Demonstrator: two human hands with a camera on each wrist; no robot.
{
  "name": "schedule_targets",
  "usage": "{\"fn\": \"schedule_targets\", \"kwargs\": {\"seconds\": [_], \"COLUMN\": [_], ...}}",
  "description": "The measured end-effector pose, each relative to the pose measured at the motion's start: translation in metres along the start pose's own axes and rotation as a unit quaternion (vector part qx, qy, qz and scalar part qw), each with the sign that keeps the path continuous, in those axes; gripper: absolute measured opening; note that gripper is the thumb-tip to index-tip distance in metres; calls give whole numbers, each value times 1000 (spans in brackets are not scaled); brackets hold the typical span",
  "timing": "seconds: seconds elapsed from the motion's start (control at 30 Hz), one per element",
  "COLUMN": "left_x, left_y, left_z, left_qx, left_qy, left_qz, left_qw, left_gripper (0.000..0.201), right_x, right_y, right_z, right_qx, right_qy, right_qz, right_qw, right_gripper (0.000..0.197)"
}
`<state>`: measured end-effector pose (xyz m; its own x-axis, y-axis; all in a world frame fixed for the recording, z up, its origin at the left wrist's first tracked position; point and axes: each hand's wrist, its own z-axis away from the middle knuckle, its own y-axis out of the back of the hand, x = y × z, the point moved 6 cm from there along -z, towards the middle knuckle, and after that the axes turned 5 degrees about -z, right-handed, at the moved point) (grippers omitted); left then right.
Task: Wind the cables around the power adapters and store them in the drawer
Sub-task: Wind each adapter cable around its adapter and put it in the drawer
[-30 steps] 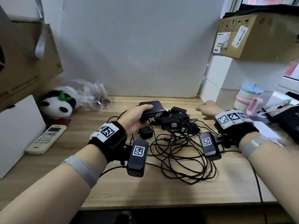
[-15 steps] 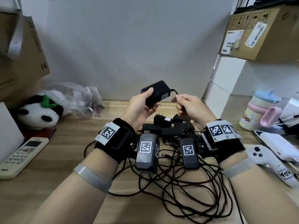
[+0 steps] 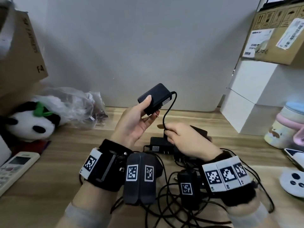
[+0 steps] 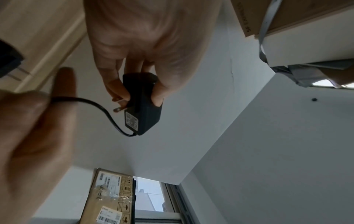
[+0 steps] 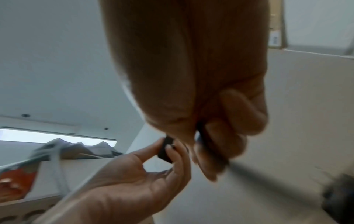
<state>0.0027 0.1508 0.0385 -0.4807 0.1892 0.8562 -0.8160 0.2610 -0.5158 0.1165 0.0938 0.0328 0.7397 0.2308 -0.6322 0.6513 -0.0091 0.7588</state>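
The left hand is raised palm-in, thumb and fingers clamped on a black adapter above the wooden desk. The right hand pinches its cable just below. More adapters lie tangled beneath, before a grey wall.

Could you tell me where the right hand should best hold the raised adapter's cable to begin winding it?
Pinch the cable close to the adapter, from its right side. The cable leaves the adapter's right end, and the left hand already grips the body, so a short span probably winds most neatly.
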Motion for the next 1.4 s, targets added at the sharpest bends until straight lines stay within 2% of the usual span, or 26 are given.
{"fn": "schedule_targets", "kwargs": {"seconds": [0.1,0.2,0.27,0.33,0.47,0.57,0.67,0.77,0.83,0.93,1.03,1.1,1.27,1.4], "left_x": [12,17,17,16,17,18,15,10,8,6,7,7,2,1], "left_y": [-1,-6,-8,-9,-10,-7,-9,-18,-23,-22,-18,-16,-17,-20], "left_z": [2,6,8,9,9,9,12,15,15,13,10,10,8,9], "left_qx": [-24,-50,-55,-60,-62,-58,-79,-123,-136,-121,-96,-86,-98,-121], "left_qy": [-21,-39,-54,-62,-55,-34,17,39,25,-15,-56,-76,-94,-116], "left_qz": [-15,-23,-43,-59,-48,-24,17,18,4,-18,-72,-118,-187,-261], "left_qw": [999,998,996,995,995,997,997,991,990,992,991,986,973,951], "left_gripper": [38,42,41,35,34,23,30,37,42,53,29,18,17,19], "right_x": [-18,-41,-50,-47,-33,-13,3,3,-3,-10,-16,-18,-27,-18], "right_y": [-4,4,13,22,30,36,37,27,23,23,26,29,40,60], "right_z": [9,15,23,30,34,28,19,13,13,15,17,18,24,28], "right_qx": [-39,-39,-53,-69,-72,-32,24,31,22,17,23,28,51,103], "right_qy": [17,75,88,68,29,-21,-58,-54,-37,-5,22,34,63,30], "right_qz": [9,4,-29,-56,21,83,124,120,112,123,132,141,109,-3], "right_qw": [999,996,994,994,997,996,990,991,993,992,991,989,991,994], "right_gripper": [25,43,38,27,28,29,30,29,29,34,40,35,24,23]}}
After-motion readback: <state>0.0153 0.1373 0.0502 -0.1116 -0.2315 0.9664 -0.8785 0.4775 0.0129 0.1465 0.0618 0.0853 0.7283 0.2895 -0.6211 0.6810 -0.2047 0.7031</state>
